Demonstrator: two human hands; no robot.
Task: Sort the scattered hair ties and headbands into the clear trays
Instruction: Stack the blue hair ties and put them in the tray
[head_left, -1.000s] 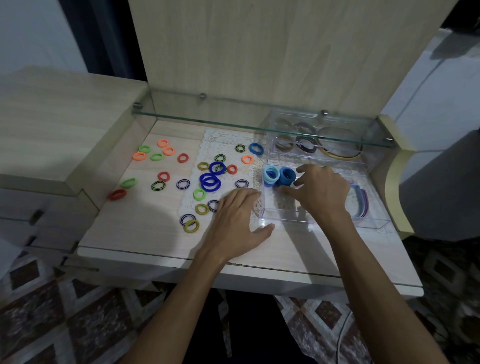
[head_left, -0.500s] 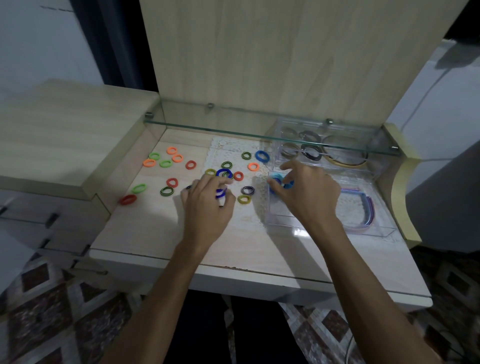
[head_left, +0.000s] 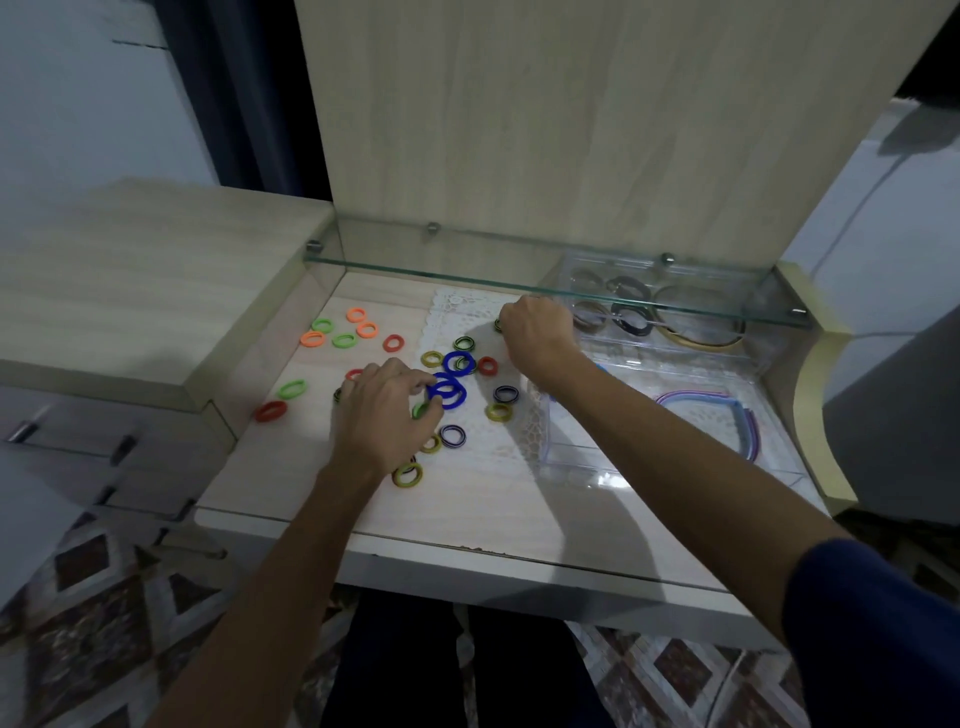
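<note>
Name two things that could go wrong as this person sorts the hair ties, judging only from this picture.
The right hand reaches under the glass shelf and might knock its edge when lifting. The left hand lies over several hair ties, so grabbing the blue hair ties could drag neighbours off the lace mat.

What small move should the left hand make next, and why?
Probably pinch up a blue hair tie and carry it toward the near clear tray. The left hand rests on the scattered rings with its fingertips at the blue cluster; the right hand is fisted farther back.
</note>
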